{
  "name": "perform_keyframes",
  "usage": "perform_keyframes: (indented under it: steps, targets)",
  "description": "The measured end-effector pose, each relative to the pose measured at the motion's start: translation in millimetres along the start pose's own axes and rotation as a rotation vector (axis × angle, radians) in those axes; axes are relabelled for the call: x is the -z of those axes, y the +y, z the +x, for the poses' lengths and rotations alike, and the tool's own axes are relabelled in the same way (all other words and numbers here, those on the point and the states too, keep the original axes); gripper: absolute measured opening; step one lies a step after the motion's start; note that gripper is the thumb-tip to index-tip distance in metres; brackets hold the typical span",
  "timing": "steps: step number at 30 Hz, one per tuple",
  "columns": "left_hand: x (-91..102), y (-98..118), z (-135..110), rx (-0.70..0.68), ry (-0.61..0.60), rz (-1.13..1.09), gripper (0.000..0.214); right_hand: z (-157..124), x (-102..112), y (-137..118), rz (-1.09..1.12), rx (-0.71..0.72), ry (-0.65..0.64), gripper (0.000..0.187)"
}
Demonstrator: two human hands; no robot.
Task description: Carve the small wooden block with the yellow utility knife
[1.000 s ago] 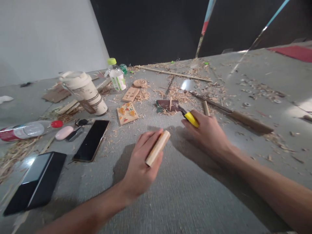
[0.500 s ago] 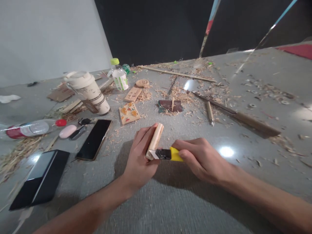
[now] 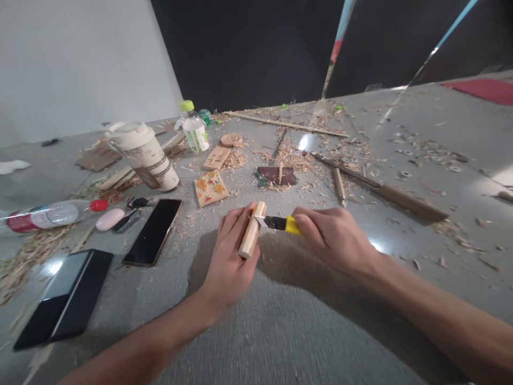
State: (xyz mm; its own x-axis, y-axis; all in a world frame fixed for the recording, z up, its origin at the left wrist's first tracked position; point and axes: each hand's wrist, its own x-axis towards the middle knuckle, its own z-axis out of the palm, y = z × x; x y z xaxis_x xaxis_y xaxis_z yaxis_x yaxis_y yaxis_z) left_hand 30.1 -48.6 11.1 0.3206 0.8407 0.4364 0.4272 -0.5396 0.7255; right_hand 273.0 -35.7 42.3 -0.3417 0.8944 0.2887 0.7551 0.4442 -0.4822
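Low over the grey table, my left hand (image 3: 229,255) is closed round a short, pale wooden stick (image 3: 250,234) with shaved, flat faces. The stick slants, its far end tilted to the right. My right hand (image 3: 332,232) grips a yellow and black utility knife (image 3: 282,223). Its bare blade rests against the upper part of the stick, near the far end. Beyond my hands lie a painted wooden tile (image 3: 211,189) with orange shapes and a dark brown sheet (image 3: 276,176) with shavings on it.
At left are a travel cup (image 3: 146,158), a phone (image 3: 153,232), a black folded case (image 3: 64,299) and a lying bottle (image 3: 56,214). An upright bottle (image 3: 194,128) stands behind. To the right lie a wooden-handled long tool (image 3: 409,202), a small carving tool (image 3: 339,184) and scattered shavings.
My right hand has moved the knife blade from the stick's near end up toward its far end. My left hand keeps its hold on the stick. The view has shifted slightly.
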Motion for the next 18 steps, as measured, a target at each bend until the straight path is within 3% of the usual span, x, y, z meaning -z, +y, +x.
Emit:
perform_keyframes:
  steps: [7, 12, 18]
  targets:
    - [1.8, -4, 4, 0.079, 0.002, -0.168, 0.056, -5, -6, -21, 0.134, 0.063, -0.131, 0.046]
    - [0.3, -8, 3, 0.059, -0.025, -0.178, 0.062, -9, -5, -22, 0.173, 0.077, -0.202, 0.046]
    - [-1.3, -4, 3, 0.068, -0.069, -0.144, 0.070, -2, -5, -2, 0.018, 0.095, -0.059, 0.044]
